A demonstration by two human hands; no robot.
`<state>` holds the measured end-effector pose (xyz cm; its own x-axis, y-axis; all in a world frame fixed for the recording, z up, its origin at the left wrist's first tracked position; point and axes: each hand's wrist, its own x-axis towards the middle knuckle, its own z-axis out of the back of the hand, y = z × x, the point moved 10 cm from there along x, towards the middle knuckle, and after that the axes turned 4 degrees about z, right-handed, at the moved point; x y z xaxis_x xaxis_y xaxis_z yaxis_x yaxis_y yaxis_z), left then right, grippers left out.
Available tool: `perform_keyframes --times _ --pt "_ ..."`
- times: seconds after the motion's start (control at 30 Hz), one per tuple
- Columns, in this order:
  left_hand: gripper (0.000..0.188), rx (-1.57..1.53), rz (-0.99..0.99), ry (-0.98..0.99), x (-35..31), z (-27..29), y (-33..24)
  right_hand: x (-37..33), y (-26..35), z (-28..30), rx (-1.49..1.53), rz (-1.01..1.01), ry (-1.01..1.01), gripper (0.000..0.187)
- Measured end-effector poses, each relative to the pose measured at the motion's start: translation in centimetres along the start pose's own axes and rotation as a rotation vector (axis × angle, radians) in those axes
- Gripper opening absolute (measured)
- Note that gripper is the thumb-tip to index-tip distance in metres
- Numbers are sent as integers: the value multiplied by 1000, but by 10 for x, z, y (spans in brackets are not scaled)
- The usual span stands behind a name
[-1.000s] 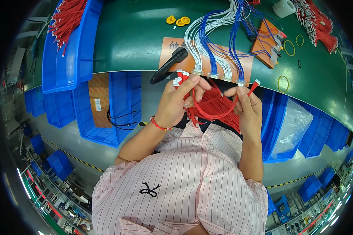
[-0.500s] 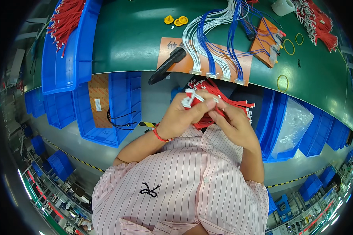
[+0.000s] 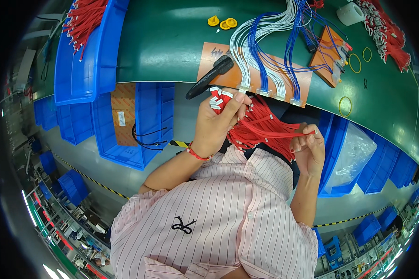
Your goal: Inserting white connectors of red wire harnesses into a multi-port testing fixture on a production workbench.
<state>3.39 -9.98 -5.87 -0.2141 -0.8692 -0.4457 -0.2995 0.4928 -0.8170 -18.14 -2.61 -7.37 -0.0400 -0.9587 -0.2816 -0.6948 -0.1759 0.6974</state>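
My left hand (image 3: pixel 217 120), with a red bracelet at the wrist, is closed around a small bunch of red cables; their white connectors (image 3: pixel 217 99) stick out above the thumb. Off to the right, my right hand (image 3: pixel 310 151) pinches the end of a red cable (image 3: pixel 277 134), which stretches back toward the left hand. Between and beneath the hands, a larger pile of red cables (image 3: pixel 260 123) rests on my lap, partly hidden by the left hand.
On the green table (image 3: pixel 167 51), white and blue wires (image 3: pixel 265 44) run to an orange board (image 3: pixel 205 60), next to a black-handled tool (image 3: pixel 209 76). Farther right lie an orange block fixture (image 3: pixel 323 60), yellow rubber bands and more red cables (image 3: pixel 386 37). Blue bins (image 3: pixel 86 69) flank me.
My hands, close together before, are now apart: the right has moved right and down with a cable end. The left has risen slightly, and the lap pile shows more. The view has shifted a little.
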Motion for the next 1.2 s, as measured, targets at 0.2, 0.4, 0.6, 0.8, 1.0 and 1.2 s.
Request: perform_keyframes --times 0.2,0.4,0.6,0.8,1.0,1.2 --pt "23 57 -102 -86 -1 0 -4 9 2 -33 -406 51 46 25" --pt "28 -40 -82 -96 -2 -4 0 21 11 -43 -606 106 -41 30" --pt "38 -59 36 53 -3 -8 -5 24 14 -46 -728 143 -89 26" --pt "39 -145 102 92 -9 -10 1 23 11 -49 -744 142 -158 26" --pt "40 -147 133 96 -13 -9 2 30 5 -47 -468 18 -63 32" --pt "40 -89 120 79 -7 -5 1 33 -13 -40 -114 -53 -27 35"
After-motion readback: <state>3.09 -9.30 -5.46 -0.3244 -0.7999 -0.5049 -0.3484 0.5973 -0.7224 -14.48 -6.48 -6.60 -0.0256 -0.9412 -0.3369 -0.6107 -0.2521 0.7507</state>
